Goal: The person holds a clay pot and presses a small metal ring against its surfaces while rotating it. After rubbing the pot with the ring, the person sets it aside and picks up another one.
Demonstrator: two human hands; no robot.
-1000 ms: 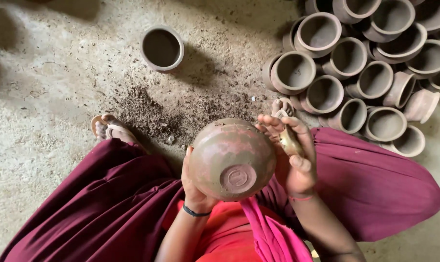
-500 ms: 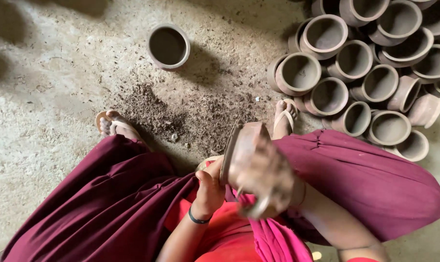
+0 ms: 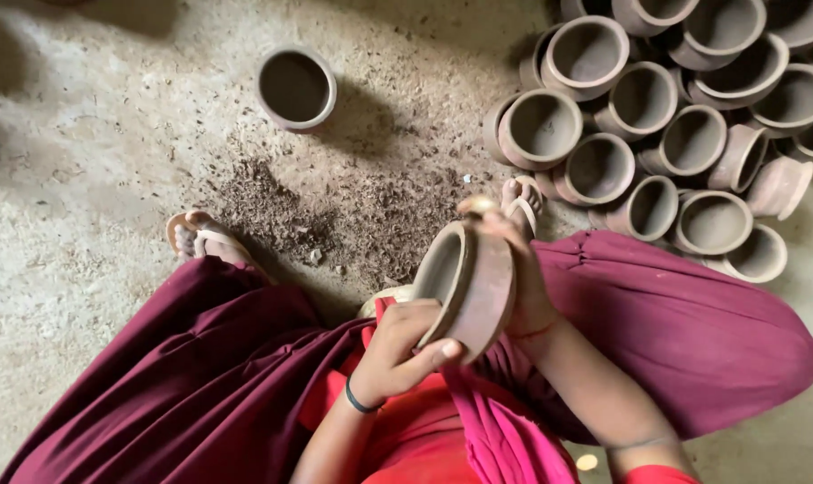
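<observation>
Pot (image 3: 467, 289) tilted on edge, mouth facing left. Left hand (image 3: 397, 351) grips lower rim; right hand (image 3: 514, 269) cups the far side. Pot pile (image 3: 657, 125) right.

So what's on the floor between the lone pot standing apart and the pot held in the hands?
In the head view, a dark patch of clay scrapings on the dusty floor lies between the lone pot and the held pot.

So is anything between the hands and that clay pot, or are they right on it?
Nothing visible is in the way. Both hands are on the clay pot: the left hand grips its lower rim, and the right hand wraps its far side. It is tilted on edge above the lap.
</observation>
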